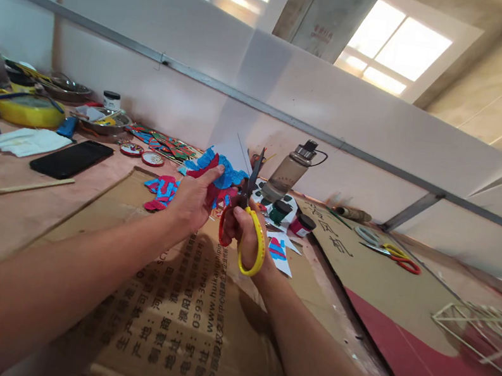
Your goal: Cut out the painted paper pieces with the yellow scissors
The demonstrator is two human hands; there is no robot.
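Observation:
My left hand pinches a blue and red painted paper piece with jagged edges, held above the cardboard. In my right hand is a pair of scissors with yellow and red handles, blades pointing up and close to the paper's right edge. Whether the blades touch the paper I cannot tell. Another blue and red paper piece lies left of my left hand. A white paper scrap with blue and red paint rests right of my right hand.
Printed cardboard covers the table before me. Behind my hands stand a water bottle and paint jars. A phone and yellow tape roll lie left. More scissors and a stick frame are right.

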